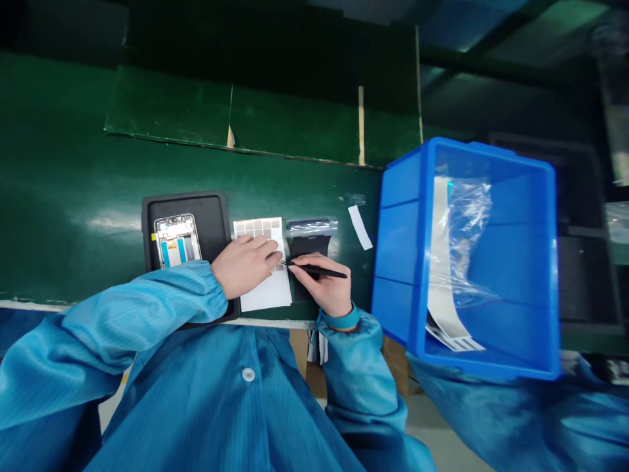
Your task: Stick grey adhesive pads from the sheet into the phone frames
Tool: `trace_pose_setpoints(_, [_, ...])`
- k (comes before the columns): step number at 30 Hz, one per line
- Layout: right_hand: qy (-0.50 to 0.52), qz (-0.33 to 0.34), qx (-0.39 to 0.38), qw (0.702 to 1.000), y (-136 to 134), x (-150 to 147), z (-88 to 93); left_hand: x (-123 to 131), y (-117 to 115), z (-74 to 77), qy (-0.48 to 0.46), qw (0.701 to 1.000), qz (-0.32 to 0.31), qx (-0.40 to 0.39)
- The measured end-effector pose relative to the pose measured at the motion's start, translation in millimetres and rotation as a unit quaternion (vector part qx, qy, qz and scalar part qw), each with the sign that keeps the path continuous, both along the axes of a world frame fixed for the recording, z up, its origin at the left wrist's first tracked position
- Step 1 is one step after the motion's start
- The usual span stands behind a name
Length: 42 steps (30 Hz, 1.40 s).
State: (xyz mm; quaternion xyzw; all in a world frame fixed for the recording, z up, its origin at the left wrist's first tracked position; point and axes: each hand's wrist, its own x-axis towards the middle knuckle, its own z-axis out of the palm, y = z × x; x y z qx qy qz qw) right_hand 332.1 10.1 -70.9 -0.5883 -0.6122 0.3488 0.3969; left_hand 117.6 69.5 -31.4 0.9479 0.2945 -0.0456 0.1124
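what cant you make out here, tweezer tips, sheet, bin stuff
Head view, the only one:
Tips of the tweezers: too small beside the left hand to tell if they grip anything.
White sheet: labels partly covered by that hand.
Black pad: lower part hidden by the right hand.
Phone in the black tray: parts too small to identify.
Blue bin: white strip blurred behind clear plastic.

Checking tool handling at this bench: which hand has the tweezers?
The right hand grips the black tweezers; the left hand holds no tool, and its fingers rest on the white label sheet.
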Motion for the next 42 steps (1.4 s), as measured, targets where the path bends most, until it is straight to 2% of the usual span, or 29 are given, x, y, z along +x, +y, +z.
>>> trace_pose_setpoints(13, [0.013, -0.021, 0.014, 1.0, 1, -3, 0.3, 1, 0, -3.3, -0.017, 1.0, -0.001, 0.0])
trace_pose_setpoints(16, [0.04, -0.041, 0.015, 0.998, -3, -1, 8.7, -1, 2, -2.5, -0.018, 1.0, 0.002, -0.018])
trace_pose_setpoints(19, [0.06, -0.063, 0.022, 0.996, -9, 0, 24.6, -11, 5, 7.2, -0.056, 0.996, 0.014, -0.074])
trace_pose_setpoints(23, [0.074, -0.038, 0.032, 0.996, -16, -11, 47.0, -34, 3, 26.2, -0.168, 0.962, 0.054, -0.208])
trace_pose_setpoints(27, [0.087, 0.013, 0.04, 0.995, -17, -35, 57.5, -52, -5, 33.5, -0.257, 0.915, 0.118, -0.286])
trace_pose_setpoints(30, [0.099, 0.026, 0.042, 0.994, -17, -53, 58.4, -63, -11, 32.9, -0.297, 0.896, 0.139, -0.3])
trace_pose_setpoints(37, [0.115, -0.017, 0.011, 0.993, -14, -87, 58.2, -95, -20, 31.9, -0.322, 0.88, 0.204, -0.284])
trace_pose_setpoints(42, [0.136, 0.016, -0.002, 0.991, -8, -107, 60.1, -111, -24, 27.6, -0.343, 0.865, 0.224, -0.289])
